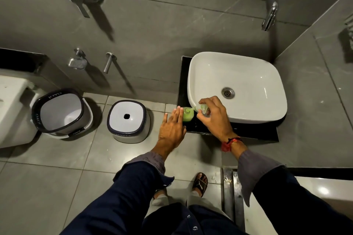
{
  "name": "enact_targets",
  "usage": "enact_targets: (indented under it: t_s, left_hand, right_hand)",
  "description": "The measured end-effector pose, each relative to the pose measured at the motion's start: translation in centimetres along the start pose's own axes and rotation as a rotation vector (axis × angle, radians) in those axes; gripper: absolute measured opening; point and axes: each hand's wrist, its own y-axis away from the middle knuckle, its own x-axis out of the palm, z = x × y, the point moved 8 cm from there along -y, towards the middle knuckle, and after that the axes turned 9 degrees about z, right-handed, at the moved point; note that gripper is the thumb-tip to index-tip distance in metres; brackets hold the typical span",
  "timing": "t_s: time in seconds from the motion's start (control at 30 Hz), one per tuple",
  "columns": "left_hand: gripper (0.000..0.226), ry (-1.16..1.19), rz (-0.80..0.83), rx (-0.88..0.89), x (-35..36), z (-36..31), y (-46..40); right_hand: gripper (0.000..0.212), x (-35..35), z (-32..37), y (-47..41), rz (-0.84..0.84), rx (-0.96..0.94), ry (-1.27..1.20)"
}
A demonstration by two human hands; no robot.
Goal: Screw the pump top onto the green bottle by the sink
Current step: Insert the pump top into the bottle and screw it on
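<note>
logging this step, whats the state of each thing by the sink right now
green bottle: upright on the counter, steadied by left hand
pump top: in right hand, beside the bottle, not seated
sink: empty, not filled
tap: no water running
bucket: empty

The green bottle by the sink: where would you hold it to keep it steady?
Around its body, from the left. The green bottle stands on the black counter with the basin close on its right, and the right hand is at the pump top. The left hand is open beside it, so the left flank seems freest.
</note>
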Motion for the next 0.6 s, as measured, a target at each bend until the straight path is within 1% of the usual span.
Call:
enact_targets:
  t_s: [0.27, 0.43, 0.6]
  left_hand:
    - [0.076, -0.01, 0.025, -0.001, 0.3, 0.0, 0.0]
    - [0.077, 0.001, 0.028, 0.011, 0.3, 0.0, 0.2]
    - [0.078, -0.029, 0.042, 0.009, 0.3, -0.1, 0.2]
  right_hand:
    - [0.032, 4.7, 0.2, -2.5, 0.17, 0.045, 0.111]
    - [0.029, 7.0, 0.0, -2.7, 0.182, 0.073, 0.205]
    - [0.028, 7.2, -1.2, -2.6, 0.159, 0.169, 0.129]
